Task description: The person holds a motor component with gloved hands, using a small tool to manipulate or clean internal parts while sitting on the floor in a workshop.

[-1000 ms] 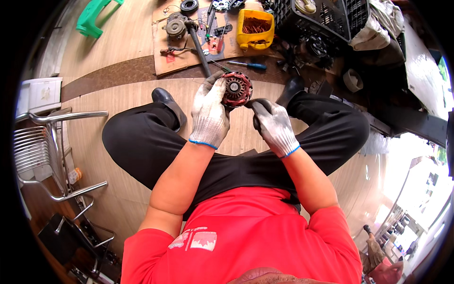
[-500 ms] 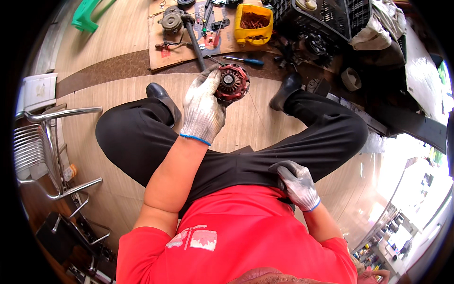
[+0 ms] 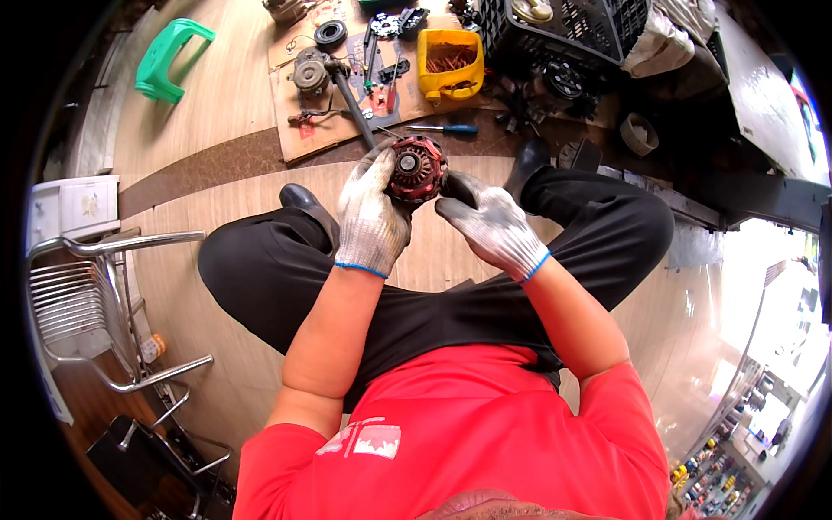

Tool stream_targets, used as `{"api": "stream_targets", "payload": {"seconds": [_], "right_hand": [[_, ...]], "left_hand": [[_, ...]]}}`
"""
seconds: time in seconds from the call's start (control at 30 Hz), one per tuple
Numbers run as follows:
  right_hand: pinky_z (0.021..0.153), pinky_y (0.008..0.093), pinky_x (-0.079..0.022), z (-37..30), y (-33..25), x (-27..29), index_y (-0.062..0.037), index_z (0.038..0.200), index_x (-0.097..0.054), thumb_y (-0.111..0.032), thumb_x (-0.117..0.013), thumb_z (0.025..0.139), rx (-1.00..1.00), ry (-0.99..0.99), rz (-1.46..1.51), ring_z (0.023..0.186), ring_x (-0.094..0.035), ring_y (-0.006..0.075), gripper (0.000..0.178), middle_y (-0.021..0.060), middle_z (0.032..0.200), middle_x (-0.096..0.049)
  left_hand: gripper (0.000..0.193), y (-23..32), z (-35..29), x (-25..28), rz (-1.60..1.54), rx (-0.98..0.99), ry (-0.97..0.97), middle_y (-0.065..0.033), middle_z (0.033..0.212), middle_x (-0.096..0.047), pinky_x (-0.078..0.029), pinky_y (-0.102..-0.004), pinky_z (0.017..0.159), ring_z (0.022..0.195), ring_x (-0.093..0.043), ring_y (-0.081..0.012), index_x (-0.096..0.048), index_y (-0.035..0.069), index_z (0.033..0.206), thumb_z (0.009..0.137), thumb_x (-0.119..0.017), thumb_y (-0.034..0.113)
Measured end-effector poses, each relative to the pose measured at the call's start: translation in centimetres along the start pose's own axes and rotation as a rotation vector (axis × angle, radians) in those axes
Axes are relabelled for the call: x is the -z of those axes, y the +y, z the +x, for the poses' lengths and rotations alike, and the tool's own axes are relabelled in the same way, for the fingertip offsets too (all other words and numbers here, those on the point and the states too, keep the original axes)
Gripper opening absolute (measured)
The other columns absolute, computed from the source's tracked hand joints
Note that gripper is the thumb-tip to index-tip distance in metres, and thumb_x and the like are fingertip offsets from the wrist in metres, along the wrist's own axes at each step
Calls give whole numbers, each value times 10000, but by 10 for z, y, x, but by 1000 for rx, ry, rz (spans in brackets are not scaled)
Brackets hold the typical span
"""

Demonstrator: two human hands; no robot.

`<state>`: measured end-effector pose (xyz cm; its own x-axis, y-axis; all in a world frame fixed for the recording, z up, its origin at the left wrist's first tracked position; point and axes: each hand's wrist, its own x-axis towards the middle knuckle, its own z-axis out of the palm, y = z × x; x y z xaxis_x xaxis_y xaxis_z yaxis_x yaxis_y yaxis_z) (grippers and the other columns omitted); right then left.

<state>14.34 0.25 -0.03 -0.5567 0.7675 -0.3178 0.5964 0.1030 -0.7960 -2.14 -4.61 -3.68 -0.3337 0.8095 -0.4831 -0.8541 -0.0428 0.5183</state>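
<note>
Your left hand is holding tight to the left side of the red round part. Your right hand is by its other side, but I cannot tell if it pinches anything. Past your hands are a blue-handled screwdriver and, farther off, a yellow tub

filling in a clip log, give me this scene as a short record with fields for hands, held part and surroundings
left hand: gloved, gripping the held part
held part: round red-and-dark metal piece
right hand: gloved, at the piece's right edge; whether it grips cannot be told
beyond the hands: cut-open yellow plastic container with copper-coloured scraps; blue-handled screwdriver
upper left: green plastic stool
</note>
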Motion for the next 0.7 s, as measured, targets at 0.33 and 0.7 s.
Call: {"api": "stream_targets", "payload": {"seconds": [0.33,0.7], "right_hand": [[670,345,-540,-1,20,-15,14,1114,-675,-162,-563,1001,113,110,141,692,-700,238,237,170,869,-709],[688,380,-551,-1,5,23,-62,1039,-715,-202,-644,952,183,285,-105,781,-710,319,179,154,885,-722]], "left_hand": [[269,2,-7,-2,38,-22,55,-238,1193,-656,-603,-495,876,1022,-698,-358,-572,-51,1236,1025,-519,108],[253,5,-8,-11,162,2,41,-206,1182,-656,-610,-477,887,1059,-691,-322,-546,-33,1255,1025,-511,65]]}}
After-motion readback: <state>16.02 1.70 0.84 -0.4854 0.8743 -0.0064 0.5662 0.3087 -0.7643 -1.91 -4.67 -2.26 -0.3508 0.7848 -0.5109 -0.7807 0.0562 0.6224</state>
